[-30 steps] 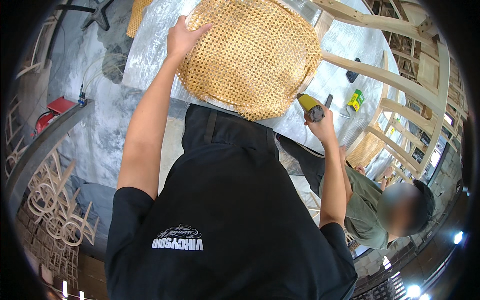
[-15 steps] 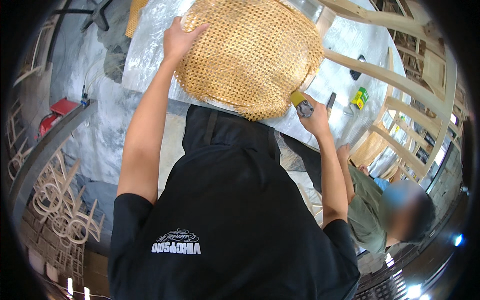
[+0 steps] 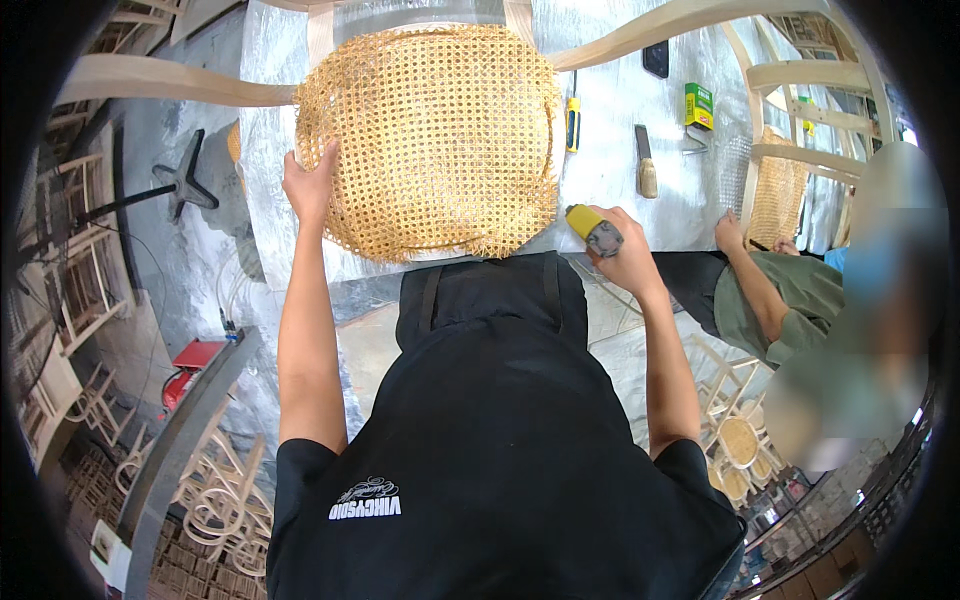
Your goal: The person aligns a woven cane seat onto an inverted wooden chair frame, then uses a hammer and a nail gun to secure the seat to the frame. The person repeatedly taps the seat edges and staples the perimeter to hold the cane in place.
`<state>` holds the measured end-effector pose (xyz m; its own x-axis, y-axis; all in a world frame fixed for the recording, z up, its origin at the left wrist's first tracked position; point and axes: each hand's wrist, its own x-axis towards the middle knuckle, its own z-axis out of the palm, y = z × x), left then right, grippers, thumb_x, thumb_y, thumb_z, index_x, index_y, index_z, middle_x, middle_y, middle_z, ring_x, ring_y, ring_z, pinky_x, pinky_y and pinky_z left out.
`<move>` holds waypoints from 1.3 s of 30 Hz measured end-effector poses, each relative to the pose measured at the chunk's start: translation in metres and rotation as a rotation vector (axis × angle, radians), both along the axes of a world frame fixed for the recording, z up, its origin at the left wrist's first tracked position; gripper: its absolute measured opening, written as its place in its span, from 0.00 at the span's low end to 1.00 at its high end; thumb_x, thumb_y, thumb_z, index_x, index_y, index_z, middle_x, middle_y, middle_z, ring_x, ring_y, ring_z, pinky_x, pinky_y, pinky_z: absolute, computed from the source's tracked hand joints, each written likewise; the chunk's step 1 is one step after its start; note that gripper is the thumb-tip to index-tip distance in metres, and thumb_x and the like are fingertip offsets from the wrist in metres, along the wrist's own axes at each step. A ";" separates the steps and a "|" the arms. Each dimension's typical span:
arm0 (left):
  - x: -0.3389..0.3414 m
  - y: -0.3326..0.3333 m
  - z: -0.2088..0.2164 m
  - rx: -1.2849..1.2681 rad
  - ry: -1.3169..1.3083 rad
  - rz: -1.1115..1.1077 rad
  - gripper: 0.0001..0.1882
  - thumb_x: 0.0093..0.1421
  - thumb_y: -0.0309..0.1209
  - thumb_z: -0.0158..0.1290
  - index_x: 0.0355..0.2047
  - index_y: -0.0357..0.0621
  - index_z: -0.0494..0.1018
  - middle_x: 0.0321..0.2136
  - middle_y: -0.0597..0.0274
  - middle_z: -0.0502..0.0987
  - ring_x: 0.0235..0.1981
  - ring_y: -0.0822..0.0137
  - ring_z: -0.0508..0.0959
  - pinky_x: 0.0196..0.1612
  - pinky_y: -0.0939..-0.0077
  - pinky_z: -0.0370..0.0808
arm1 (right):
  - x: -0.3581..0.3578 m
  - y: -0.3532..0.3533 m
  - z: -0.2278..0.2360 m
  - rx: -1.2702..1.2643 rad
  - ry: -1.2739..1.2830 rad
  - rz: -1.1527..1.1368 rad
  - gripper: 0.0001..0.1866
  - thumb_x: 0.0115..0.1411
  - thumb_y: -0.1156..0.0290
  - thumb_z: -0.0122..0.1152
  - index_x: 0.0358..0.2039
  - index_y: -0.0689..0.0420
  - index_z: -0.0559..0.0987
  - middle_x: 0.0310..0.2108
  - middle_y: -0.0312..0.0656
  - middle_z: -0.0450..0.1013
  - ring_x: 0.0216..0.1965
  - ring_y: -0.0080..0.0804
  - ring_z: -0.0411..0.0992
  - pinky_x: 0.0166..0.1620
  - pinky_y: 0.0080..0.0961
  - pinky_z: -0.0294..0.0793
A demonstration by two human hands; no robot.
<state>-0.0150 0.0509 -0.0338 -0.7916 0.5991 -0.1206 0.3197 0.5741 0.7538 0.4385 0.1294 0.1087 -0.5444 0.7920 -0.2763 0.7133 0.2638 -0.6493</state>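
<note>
A round chair seat covered with woven cane webbing [image 3: 430,145] lies on the table, its frayed cane ends sticking out around the rim. My left hand [image 3: 311,186] grips the seat's left edge, thumb over the cane and the other fingers partly hidden. In my right hand [image 3: 628,255] is a yellow and grey tool that looks like an air stapler [image 3: 594,232]. It is held just off the seat's lower right edge, apart from the cane. Pale wooden chair parts [image 3: 640,38] reach out from the seat on both sides.
Right of the seat lie a screwdriver [image 3: 573,124], a scraper [image 3: 645,165], a green and yellow box [image 3: 699,106] and a black phone [image 3: 656,59]. A co-worker's hand [image 3: 731,232] is beside another chair [image 3: 800,160]. Chair frames [image 3: 215,480] stack at lower left.
The cane seat and its chair frame have turned on the table, with my left hand still at the left edge. My right hand has drawn the tool away from the cane's edge.
</note>
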 end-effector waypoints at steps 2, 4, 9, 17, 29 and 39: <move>0.005 0.001 0.003 0.003 -0.016 -0.006 0.31 0.53 0.48 0.71 0.44 0.35 0.75 0.39 0.48 0.84 0.40 0.55 0.84 0.47 0.62 0.78 | 0.019 -0.007 -0.009 0.061 0.053 -0.047 0.28 0.42 0.83 0.70 0.49 0.60 0.80 0.35 0.51 0.75 0.39 0.54 0.75 0.44 0.39 0.76; 0.007 0.005 0.005 0.013 -0.029 -0.008 0.31 0.53 0.48 0.71 0.44 0.35 0.75 0.39 0.48 0.84 0.40 0.57 0.84 0.47 0.62 0.78 | 0.031 -0.012 -0.016 0.100 0.097 -0.100 0.30 0.42 0.83 0.71 0.50 0.59 0.80 0.35 0.50 0.77 0.38 0.53 0.76 0.44 0.39 0.76; 0.000 -0.002 0.011 -0.135 0.173 -0.005 0.39 0.55 0.49 0.68 0.53 0.29 0.68 0.51 0.37 0.75 0.53 0.46 0.76 0.56 0.51 0.70 | 0.025 -0.017 -0.025 0.171 0.146 -0.142 0.32 0.44 0.81 0.73 0.53 0.60 0.78 0.40 0.50 0.73 0.41 0.50 0.75 0.46 0.37 0.74; 0.162 0.023 0.071 0.325 -0.294 -0.784 0.27 0.60 0.26 0.61 0.59 0.39 0.68 0.55 0.54 0.75 0.56 0.56 0.75 0.60 0.60 0.70 | -0.035 -0.024 0.041 0.360 0.633 -0.435 0.33 0.52 0.78 0.74 0.57 0.67 0.71 0.47 0.44 0.70 0.49 0.32 0.72 0.54 0.29 0.71; 0.340 0.085 0.098 0.159 -0.604 -1.134 0.35 0.49 0.23 0.66 0.55 0.33 0.61 0.45 0.42 0.75 0.48 0.49 0.79 0.50 0.61 0.76 | 0.004 0.021 -0.002 0.023 0.860 -0.969 0.11 0.59 0.71 0.73 0.38 0.61 0.81 0.20 0.31 0.73 0.16 0.16 0.66 0.19 0.18 0.63; 0.376 0.153 0.037 -0.130 -0.554 -0.951 0.34 0.66 0.58 0.50 0.39 0.30 0.73 0.30 0.45 0.80 0.28 0.55 0.80 0.34 0.61 0.77 | 0.050 0.161 -0.033 -0.307 0.898 -0.955 0.12 0.59 0.64 0.72 0.31 0.59 0.80 0.22 0.34 0.73 0.14 0.22 0.66 0.16 0.21 0.63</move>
